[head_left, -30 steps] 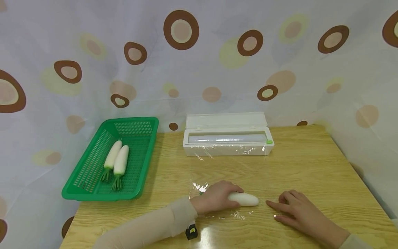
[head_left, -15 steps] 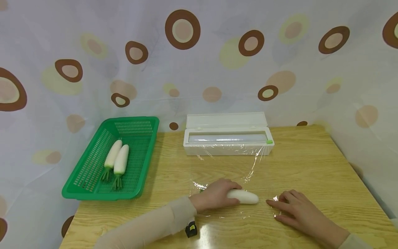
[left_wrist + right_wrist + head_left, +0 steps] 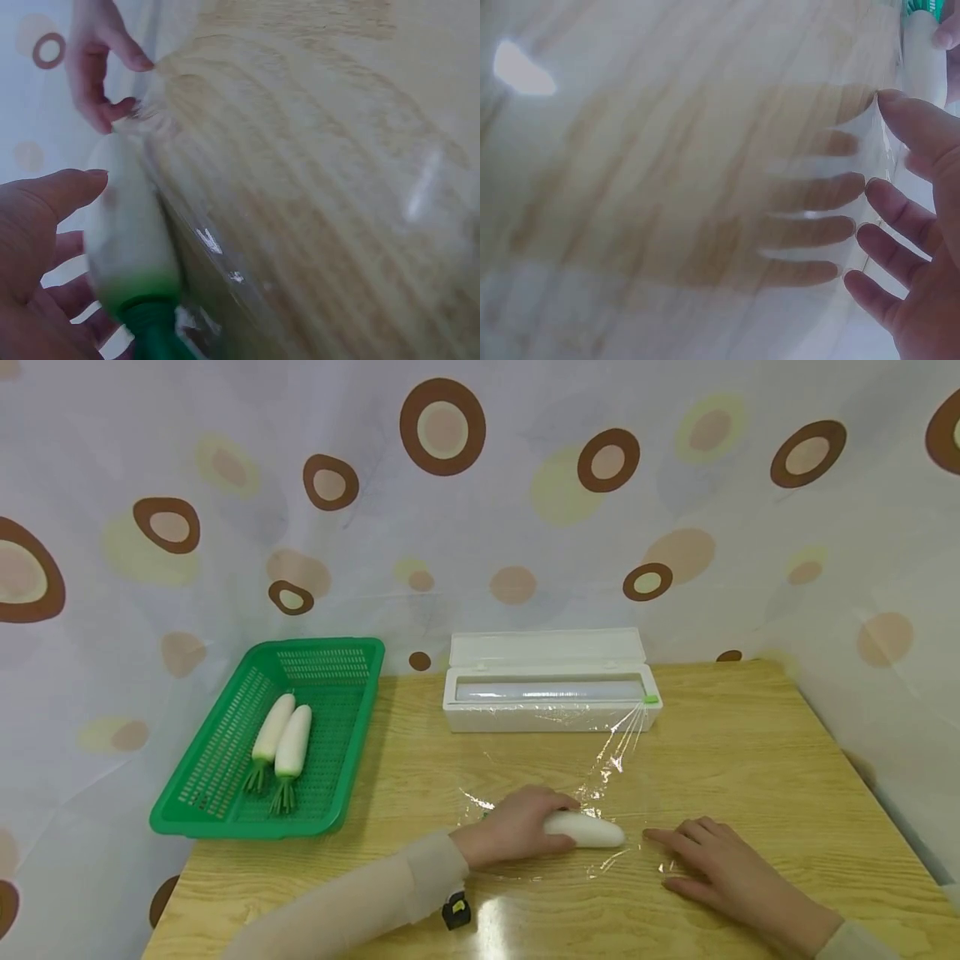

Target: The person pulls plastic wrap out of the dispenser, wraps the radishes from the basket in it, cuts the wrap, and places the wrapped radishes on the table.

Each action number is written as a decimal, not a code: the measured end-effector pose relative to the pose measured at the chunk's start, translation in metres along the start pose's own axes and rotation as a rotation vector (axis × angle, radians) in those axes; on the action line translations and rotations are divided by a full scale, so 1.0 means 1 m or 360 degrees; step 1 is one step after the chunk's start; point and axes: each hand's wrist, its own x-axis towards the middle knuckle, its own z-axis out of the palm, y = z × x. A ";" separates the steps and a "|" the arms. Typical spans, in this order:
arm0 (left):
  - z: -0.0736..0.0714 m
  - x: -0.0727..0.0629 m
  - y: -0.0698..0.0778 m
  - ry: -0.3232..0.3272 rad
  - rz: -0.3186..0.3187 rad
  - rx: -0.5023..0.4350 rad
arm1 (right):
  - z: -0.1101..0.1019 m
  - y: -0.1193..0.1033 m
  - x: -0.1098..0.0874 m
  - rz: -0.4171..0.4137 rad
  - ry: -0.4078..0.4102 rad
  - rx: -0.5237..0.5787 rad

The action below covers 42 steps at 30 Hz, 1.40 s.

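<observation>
The left hand (image 3: 517,827) is gripping a white radish (image 3: 591,831), which is lying between the hands amid clear film (image 3: 592,787). The right hand (image 3: 726,875) is resting right of the radish's tip, fingers spread, fingertips meeting the film. Creases are running toward the green tab (image 3: 650,699) on the open wrap box (image 3: 551,720) beyond both hands; uneven tension could bunch or tear the film, and a loosening grip could let the radish roll. Left of the hands, a green basket (image 3: 360,739) is holding two more radishes (image 3: 293,742); the film is blocking free reach toward the box.
</observation>
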 end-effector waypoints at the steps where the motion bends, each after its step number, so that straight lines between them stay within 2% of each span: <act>1: -0.002 -0.002 -0.001 0.0016 0.0001 0.0027 | 0.000 0.000 0.000 0.0008 -0.0005 -0.0004; 7: -0.024 -0.020 -0.005 0.0160 0.0014 0.0110 | -0.002 0.002 0.001 0.0013 -0.0032 -0.0048; 11: -0.032 -0.043 -0.012 0.0270 0.0076 0.0120 | -0.004 0.002 0.000 0.0013 -0.0046 -0.0038; 13: -0.031 -0.056 -0.016 0.0304 0.0148 0.0148 | -0.005 0.003 0.000 0.0021 -0.0046 -0.0008; 15: -0.028 -0.071 -0.022 0.0287 0.0200 0.0194 | -0.005 0.004 -0.001 0.0007 -0.0025 0.0020; 17: -0.024 -0.083 -0.027 0.0219 0.0237 0.0222 | -0.005 0.006 -0.001 -0.0044 0.0012 0.0050; 20: -0.020 -0.098 -0.035 0.0099 0.0212 0.0225 | -0.003 0.009 0.000 -0.0156 0.0071 0.0085; 22: -0.018 -0.105 -0.040 0.0058 0.0183 0.0199 | -0.002 0.010 0.000 -0.0224 0.0089 0.0106; 29: -0.013 -0.122 -0.059 0.0097 0.0200 0.0227 | -0.001 0.010 0.004 -0.0414 0.0099 0.0031; 35: -0.010 -0.125 -0.066 0.0056 0.0155 0.0096 | 0.001 0.002 0.014 -0.0572 0.0128 -0.0189; 37: -0.009 -0.123 -0.067 0.0064 0.0153 0.0077 | 0.001 -0.001 0.016 -0.0572 0.0128 -0.0200; 42: -0.006 -0.120 -0.065 0.0096 0.0173 0.0083 | 0.003 -0.002 0.015 -0.0488 0.0127 -0.0080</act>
